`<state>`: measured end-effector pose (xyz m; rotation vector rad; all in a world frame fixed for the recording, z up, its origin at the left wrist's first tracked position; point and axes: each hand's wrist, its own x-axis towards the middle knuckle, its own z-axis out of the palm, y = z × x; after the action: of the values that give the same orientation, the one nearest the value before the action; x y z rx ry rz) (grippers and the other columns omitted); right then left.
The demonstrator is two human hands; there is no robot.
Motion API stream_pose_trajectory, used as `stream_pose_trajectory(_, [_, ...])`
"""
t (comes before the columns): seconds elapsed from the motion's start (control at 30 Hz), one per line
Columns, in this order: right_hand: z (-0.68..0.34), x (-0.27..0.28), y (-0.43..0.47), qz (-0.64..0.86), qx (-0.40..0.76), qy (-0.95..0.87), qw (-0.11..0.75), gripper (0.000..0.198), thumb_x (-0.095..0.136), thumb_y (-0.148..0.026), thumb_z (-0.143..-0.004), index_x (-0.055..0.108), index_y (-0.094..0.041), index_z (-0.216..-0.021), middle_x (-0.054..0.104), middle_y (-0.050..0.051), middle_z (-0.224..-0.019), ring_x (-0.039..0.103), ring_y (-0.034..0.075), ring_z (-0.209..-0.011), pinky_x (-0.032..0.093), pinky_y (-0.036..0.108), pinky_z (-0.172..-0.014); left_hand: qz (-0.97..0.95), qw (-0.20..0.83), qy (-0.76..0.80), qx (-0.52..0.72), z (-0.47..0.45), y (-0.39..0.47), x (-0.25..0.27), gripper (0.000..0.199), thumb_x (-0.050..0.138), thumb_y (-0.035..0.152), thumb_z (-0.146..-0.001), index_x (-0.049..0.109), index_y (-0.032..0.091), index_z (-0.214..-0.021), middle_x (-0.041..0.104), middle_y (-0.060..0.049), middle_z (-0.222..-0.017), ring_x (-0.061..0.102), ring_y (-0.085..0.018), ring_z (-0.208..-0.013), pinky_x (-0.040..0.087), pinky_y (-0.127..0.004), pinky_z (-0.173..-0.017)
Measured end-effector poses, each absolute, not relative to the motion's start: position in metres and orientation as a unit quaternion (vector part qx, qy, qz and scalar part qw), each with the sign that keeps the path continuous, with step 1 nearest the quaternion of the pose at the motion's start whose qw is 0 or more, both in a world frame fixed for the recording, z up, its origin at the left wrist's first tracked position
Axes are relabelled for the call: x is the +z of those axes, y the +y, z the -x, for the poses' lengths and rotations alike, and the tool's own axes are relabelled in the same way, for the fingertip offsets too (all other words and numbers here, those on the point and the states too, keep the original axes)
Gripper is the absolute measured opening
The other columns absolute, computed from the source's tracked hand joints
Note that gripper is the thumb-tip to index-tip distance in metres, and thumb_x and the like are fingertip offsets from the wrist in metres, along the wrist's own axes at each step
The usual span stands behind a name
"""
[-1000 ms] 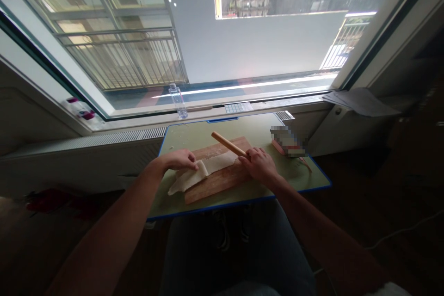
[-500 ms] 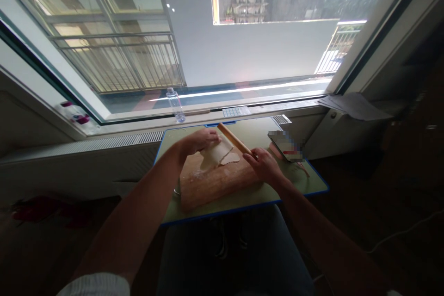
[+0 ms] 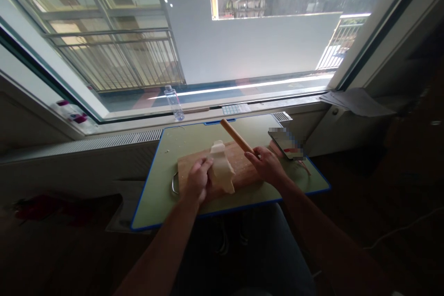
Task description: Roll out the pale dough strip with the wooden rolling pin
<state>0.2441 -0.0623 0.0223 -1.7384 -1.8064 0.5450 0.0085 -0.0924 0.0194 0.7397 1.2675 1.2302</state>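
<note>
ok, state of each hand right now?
Left hand: closed, holding the dough sheet by its edge.
Right hand: closed around the near end of the rolling pin.

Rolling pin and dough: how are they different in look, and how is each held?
The rolling pin is a straight, round stick; the dough is a thin sheet with uneven edges. The rolling pin is tan, the dough paler. The right hand grips the rolling pin; the left hand holds the dough. Both are in hand.
</note>
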Motion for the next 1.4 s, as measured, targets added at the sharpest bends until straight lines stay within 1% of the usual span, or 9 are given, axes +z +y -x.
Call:
stream_pose_trajectory(0.13, [-0.238, 0.022, -0.064, 0.641, 0.200, -0.689, 0.273, 0.029, 0.061, -0.047, -0.103, 0.072, -0.022, -0.098, 0.076, 0.007, -0.098, 0.067, 0.022, -0.091, 0.041, 0.030, -0.076, -0.330, 0.576, 0.557, 0.498, -0.003, -0.129, -0.010, 0.051, 0.080, 0.052, -0.074, 0.060, 0.025, -0.112, 0.074, -0.001, -0.087, 0.073, -0.023, -0.082, 0.059, -0.032, -0.070])
stream_pose_trajectory(0.3, [-0.227, 0.023, -0.065, 0.632, 0.198, -0.700, 0.266, 0.030, 0.061, -0.049, -0.102, 0.072, -0.021, -0.096, 0.074, 0.006, -0.095, 0.065, 0.021, -0.087, 0.039, 0.030, -0.073, -0.428, 0.512, 0.599, 0.444, 0.004, -0.139, -0.015, 0.044, 0.085, 0.040, -0.071, 0.064, 0.023, -0.106, 0.076, -0.003, -0.086, 0.074, -0.025, -0.085, 0.059, -0.037, -0.083])
stream_pose_trajectory(0.57, [-0.218, 0.025, -0.070, 0.621, 0.201, -0.717, 0.246, 0.027, 0.062, -0.047, -0.102, 0.069, -0.023, -0.092, 0.072, 0.004, -0.091, 0.063, 0.020, -0.085, 0.037, 0.029, -0.071, -0.519, 0.437, 0.608, 0.412, -0.008, -0.144, -0.010, 0.021, 0.073, 0.029, -0.078, 0.064, 0.023, -0.096, 0.074, -0.001, -0.089, 0.072, -0.022, -0.089, 0.055, -0.035, -0.084])
stream_pose_trajectory(0.8, [-0.215, 0.019, -0.071, 0.616, 0.214, -0.725, 0.220, 0.029, 0.061, -0.047, -0.102, 0.067, -0.023, -0.086, 0.072, 0.003, -0.091, 0.061, 0.019, -0.083, 0.034, 0.029, -0.069, -0.525, 0.430, 0.588, 0.440, 0.010, -0.129, -0.008, 0.017, 0.070, 0.029, -0.076, 0.059, 0.023, -0.088, 0.067, 0.000, -0.082, 0.068, -0.020, -0.081, 0.055, -0.034, -0.078])
stream_pose_trajectory(0.87, [-0.214, 0.018, -0.070, 0.616, 0.213, -0.727, 0.218, 0.030, 0.061, -0.047, -0.103, 0.067, -0.023, -0.086, 0.072, 0.003, -0.092, 0.061, 0.019, -0.082, 0.034, 0.030, -0.068, -0.529, 0.395, 0.611, 0.437, 0.011, -0.130, -0.007, 0.019, 0.069, 0.027, -0.077, 0.059, 0.023, -0.093, 0.069, -0.001, -0.087, 0.069, -0.020, -0.083, 0.056, -0.035, -0.079])
stream_pose_trajectory(1.03, [-0.212, 0.020, -0.068, 0.621, 0.200, -0.729, 0.207, 0.026, 0.064, -0.045, -0.103, 0.070, -0.022, -0.091, 0.074, 0.004, -0.096, 0.062, 0.019, -0.086, 0.036, 0.029, -0.071, -0.563, 0.300, 0.657, 0.402, -0.006, -0.151, 0.001, 0.044, 0.068, 0.020, -0.085, 0.056, 0.026, -0.126, 0.075, -0.004, -0.108, 0.073, -0.021, -0.101, 0.055, -0.037, -0.095])
stream_pose_trajectory(1.2, [-0.213, 0.024, -0.059, 0.610, 0.210, -0.741, 0.189, 0.022, 0.067, -0.044, -0.101, 0.073, -0.023, -0.099, 0.076, 0.004, -0.099, 0.064, 0.019, -0.086, 0.038, 0.028, -0.071, -0.619, 0.225, 0.717, 0.226, -0.012, -0.164, 0.015, 0.038, 0.069, 0.030, -0.092, 0.061, 0.030, -0.130, 0.078, -0.006, -0.116, 0.075, -0.028, -0.106, 0.051, -0.037, -0.087])
stream_pose_trajectory(1.3, [-0.211, 0.027, -0.051, 0.587, 0.204, -0.764, 0.173, 0.018, 0.070, -0.042, -0.098, 0.075, -0.024, -0.102, 0.076, 0.003, -0.099, 0.066, 0.020, -0.089, 0.040, 0.029, -0.073, -0.628, 0.190, 0.735, 0.174, -0.006, -0.166, 0.019, 0.029, 0.070, 0.038, -0.093, 0.065, 0.031, -0.122, 0.080, -0.004, -0.107, 0.076, -0.028, -0.099, 0.048, -0.036, -0.080])
stream_pose_trajectory(1.4, [-0.204, 0.028, -0.043, 0.553, 0.171, -0.799, 0.163, 0.016, 0.072, -0.037, -0.097, 0.078, -0.025, -0.105, 0.077, 0.004, -0.105, 0.067, 0.023, -0.100, 0.044, 0.031, -0.082, -0.635, 0.178, 0.728, 0.188, 0.003, -0.162, 0.024, 0.021, 0.071, 0.038, -0.093, 0.067, 0.030, -0.112, 0.078, -0.001, -0.094, 0.074, -0.025, -0.088, 0.046, -0.034, -0.075])
